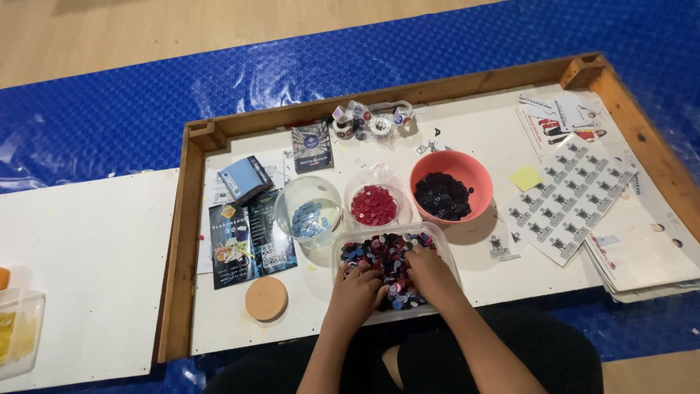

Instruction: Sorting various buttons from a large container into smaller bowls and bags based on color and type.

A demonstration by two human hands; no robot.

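Wooden-rimmed tray (191, 241) sits on a blue mat (109, 109), white board inside. Near its front edge, a clear rectangular tub (446, 244) holds mixed red, blue and black buttons (379, 252); both hands are in it. Left hand (359, 290) at the tub's 7 o'clock, fingers curled down into the pile; right hand (429, 276) at 5 o'clock, fingers bent and buried, and whether either pinches a button I cannot tell. Buttons look small, hard, light and slick, likely to slide and scatter; probably best pinched singly by the rim, or scooped. At the tub's 1 o'clock an orange bowl (477, 171) of black buttons, at 12 a small clear cup (374, 204) of red ones, at 10 a clear bowl (312, 215) of blue ones. Fingertips are hidden under buttons, the tub's near wall is covered by the wrists, and a yellow container (18, 328) at the left is cut off.
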